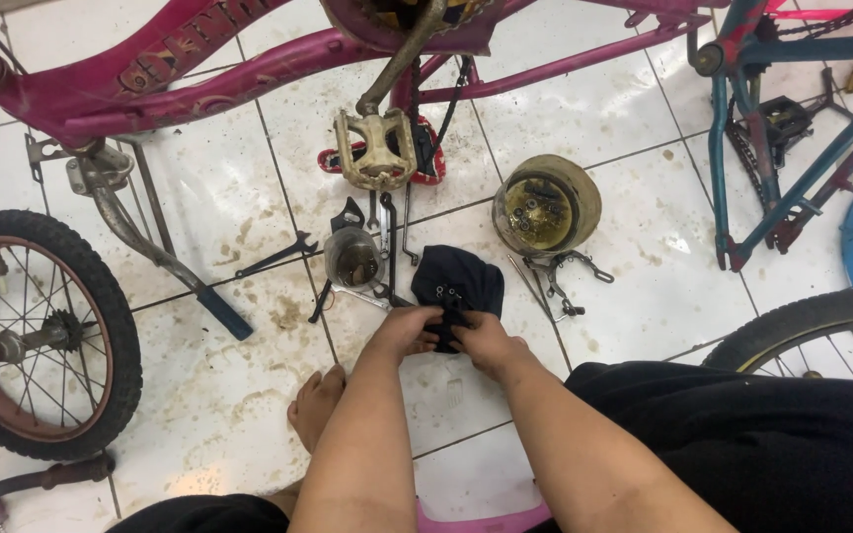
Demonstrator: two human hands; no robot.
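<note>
A dark cloth [461, 276] lies bunched on the tiled floor, with a small metal bike part [449, 296] resting on it. My left hand [404, 331] and my right hand [487, 341] meet at the cloth's near edge. The fingers of both pinch the cloth and the small part between them. A worn cream pedal [375, 150] on its crank hangs from the pink bicycle frame [190, 74] just beyond the cloth.
A round bowl [546, 205] of dirty oil with parts, a small jar [352, 259], wrenches [278, 255] and a brake caliper [563, 276] lie around the cloth. A loose wheel [37, 336] lies left. A blue frame [772, 148] and tyre [812, 321] stand right. My bare foot [316, 403] rests on stained tiles.
</note>
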